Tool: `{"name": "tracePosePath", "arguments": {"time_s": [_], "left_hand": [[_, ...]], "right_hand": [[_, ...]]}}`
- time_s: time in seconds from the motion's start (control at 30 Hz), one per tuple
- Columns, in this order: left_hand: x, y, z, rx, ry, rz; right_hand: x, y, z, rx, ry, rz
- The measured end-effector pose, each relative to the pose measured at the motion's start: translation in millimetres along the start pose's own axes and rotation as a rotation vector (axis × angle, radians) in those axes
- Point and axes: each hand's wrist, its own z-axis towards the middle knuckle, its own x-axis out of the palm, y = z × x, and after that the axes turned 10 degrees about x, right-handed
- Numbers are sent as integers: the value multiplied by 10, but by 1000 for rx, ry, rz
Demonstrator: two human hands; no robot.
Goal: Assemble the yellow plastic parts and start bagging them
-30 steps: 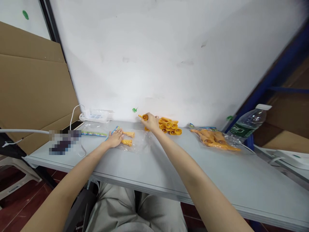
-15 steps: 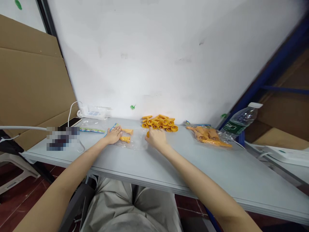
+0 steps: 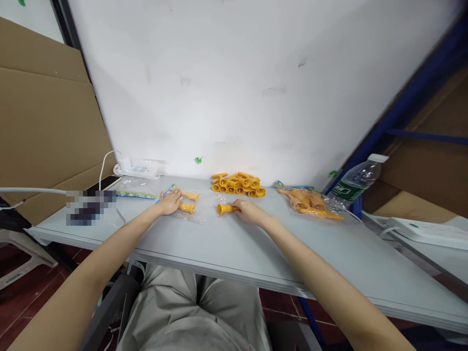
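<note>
My left hand (image 3: 169,202) lies flat on a clear plastic bag (image 3: 199,218) with a coloured header strip, fingers stretched out. Two yellow horns (image 3: 187,208) show in the bag beside my fingertips, their flared ends facing right. In my right hand (image 3: 248,212) is another yellow horn (image 3: 224,209), gripped by its narrow end, with the flared mouth pointing left toward the bag. Behind that hand, against the wall, sits a pile of several yellow horns (image 3: 239,184), most with their mouths facing me.
On the right lie a bag of yellow horns (image 3: 307,202) and a leaning water bottle (image 3: 360,180). To the left are a flat plastic bag with a coloured strip (image 3: 135,196), a power strip (image 3: 137,169), a phone (image 3: 104,185) and white cables. A cardboard sheet (image 3: 47,112) stands at the far left.
My right hand has drawn away from the pile, toward me and slightly right, and the horn in it now shows clearly. My left hand stays on the bag. The view has shifted slightly.
</note>
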Motion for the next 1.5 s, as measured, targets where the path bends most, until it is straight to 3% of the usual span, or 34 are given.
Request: {"name": "tracePosePath", "arguments": {"time_s": [0.1, 0.23, 0.47, 0.67, 0.83, 0.93, 1.2, 1.5], "left_hand": [[-13, 10, 16, 19, 3, 10], [-14, 9, 65, 46, -48, 16], [57, -13, 159, 49, -109, -49], [110, 23, 188, 23, -131, -78], [150, 50, 206, 46, -145, -66], [159, 44, 204, 66, -149, -69], [165, 40, 215, 79, -164, -82], [176, 35, 204, 108, -179, -84]], "right_hand": [[-10, -47, 22, -2, -24, 15], [-184, 23, 0, -2, -33, 6], [-418, 415, -56, 86, 52, -118], [-494, 455, -71, 194, 126, -189], [-451, 494, -84, 144, 154, -171], [-365, 563, -43, 80, 103, -154], [-246, 683, 67, 204, -65, -144], [-200, 787, 87, 219, -80, -156]]}}
